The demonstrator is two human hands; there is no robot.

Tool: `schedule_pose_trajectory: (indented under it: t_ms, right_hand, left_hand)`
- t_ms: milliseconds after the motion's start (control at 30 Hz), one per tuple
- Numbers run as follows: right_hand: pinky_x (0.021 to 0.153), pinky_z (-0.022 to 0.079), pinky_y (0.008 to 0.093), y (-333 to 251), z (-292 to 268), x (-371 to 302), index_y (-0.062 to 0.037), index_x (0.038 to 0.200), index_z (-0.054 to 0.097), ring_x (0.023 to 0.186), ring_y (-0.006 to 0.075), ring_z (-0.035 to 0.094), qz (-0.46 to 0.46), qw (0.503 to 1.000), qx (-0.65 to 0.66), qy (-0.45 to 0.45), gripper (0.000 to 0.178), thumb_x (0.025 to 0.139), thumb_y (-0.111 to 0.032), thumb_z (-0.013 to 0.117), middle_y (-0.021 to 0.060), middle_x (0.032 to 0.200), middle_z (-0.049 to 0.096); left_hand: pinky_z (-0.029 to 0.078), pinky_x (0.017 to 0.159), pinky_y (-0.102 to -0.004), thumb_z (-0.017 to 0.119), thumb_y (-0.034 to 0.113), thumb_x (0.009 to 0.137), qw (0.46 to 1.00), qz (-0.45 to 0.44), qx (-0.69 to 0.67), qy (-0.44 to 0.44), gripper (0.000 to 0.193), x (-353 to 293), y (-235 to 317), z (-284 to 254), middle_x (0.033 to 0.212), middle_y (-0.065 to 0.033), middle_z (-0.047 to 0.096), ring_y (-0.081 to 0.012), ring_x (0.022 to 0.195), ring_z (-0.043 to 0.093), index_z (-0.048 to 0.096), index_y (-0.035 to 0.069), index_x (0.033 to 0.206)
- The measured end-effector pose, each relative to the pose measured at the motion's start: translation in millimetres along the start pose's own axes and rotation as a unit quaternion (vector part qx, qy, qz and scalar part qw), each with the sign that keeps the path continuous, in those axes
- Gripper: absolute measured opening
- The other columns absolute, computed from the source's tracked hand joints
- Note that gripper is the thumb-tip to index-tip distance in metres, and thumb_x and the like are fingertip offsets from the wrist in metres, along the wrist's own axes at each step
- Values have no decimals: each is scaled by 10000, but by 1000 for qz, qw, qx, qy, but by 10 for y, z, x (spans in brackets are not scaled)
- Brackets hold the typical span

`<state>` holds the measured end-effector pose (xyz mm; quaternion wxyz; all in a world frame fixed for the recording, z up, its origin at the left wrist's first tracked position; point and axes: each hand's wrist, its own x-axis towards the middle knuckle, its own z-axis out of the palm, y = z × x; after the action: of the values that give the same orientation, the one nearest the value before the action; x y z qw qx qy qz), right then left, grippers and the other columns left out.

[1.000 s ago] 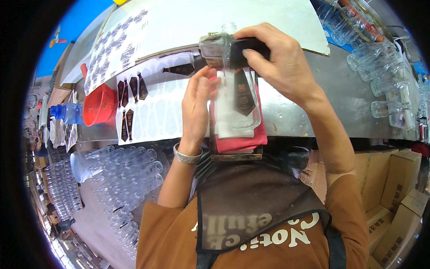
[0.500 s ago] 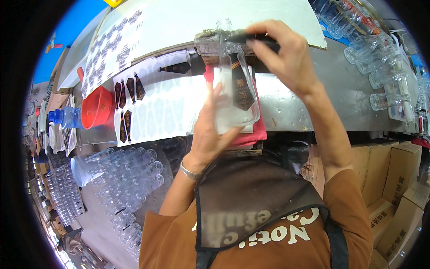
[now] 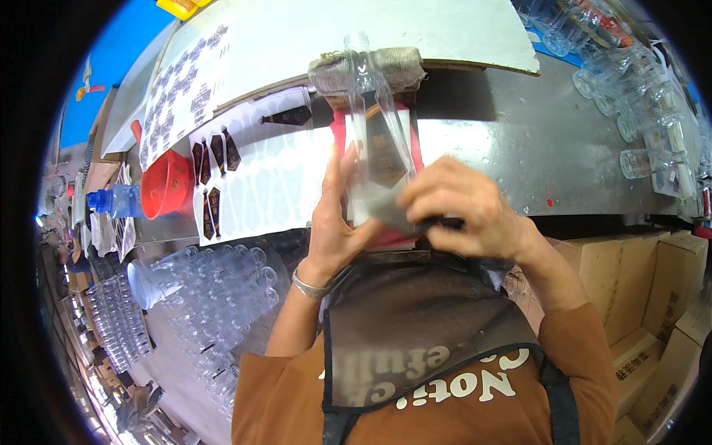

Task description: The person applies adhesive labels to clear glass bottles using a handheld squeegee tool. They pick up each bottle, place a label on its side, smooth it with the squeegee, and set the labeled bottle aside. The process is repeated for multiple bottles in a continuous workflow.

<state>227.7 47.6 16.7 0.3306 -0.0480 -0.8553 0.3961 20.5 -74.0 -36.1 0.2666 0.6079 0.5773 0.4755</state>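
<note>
A clear glass bottle (image 3: 360,78) lies with its neck pointing away from me, on a cloth-wrapped rest (image 3: 404,68) and a pink cloth (image 3: 338,127). On the bottle's upper face is a black tie-shaped label (image 3: 384,152) with gold and orange print. My left hand (image 3: 334,215) grips the bottle's near part from the left, thumb across toward the base. My right hand (image 3: 467,211) is closed around a dark flat scraper (image 3: 404,213), which is over the label's near end by the bottle's base. Motion blurs the scraper and right fingers, so its exact shape is unclear.
Left of the bottle lies a label sheet (image 3: 256,178) with several black labels, beside a red bucket (image 3: 165,184) and a blue-capped bottle (image 3: 119,201). Many clear bottles (image 3: 222,289) stand lower left; more glassware (image 3: 627,119) is at right. Cardboard boxes (image 3: 623,289) sit lower right.
My right hand has moved the scraper from the bottle's neck down toward its base. My left hand still holds the bottle, which has shifted slightly left in the view.
</note>
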Motion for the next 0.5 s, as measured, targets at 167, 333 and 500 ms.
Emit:
schedule_pose_trajectory:
  t_ms: [167, 333, 500]
  right_hand:
    - [749, 549, 358, 129, -219, 579, -77, 1044, 722, 883, 264, 663, -79, 967, -204, 134, 301, 750, -11, 733, 79, 940, 708]
    - [773, 560, 379, -115, 107, 376, -83, 964, 701, 871, 278, 633, -49, 986, -155, -47, 246, 723, -56, 743, 80, 974, 686]
    - [752, 550, 385, 274, -92, 739, -31, 989, 689, 867, 298, 670, 32, 979, -197, 36, 197, 797, -71, 704, 126, 922, 684]
  left_hand:
    - [427, 1096, -391, 791, 7, 756, 999, -32, 17, 15, 1085, 20, 171, 59, 1518, -203, 451, -307, 1339, 512, 91, -23, 1584]
    - [442, 1083, -397, 857, 107, 743, 1000, -17, -2, 16, 1173, 25, 99, 65, 1527, -208, 436, -320, 1303, 543, 50, -20, 1585]
    - [438, 1077, -393, 822, 12, 717, 999, -30, 34, 23, 1210, 9, 140, 91, 1535, -213, 438, -306, 1333, 517, -2, 40, 1603]
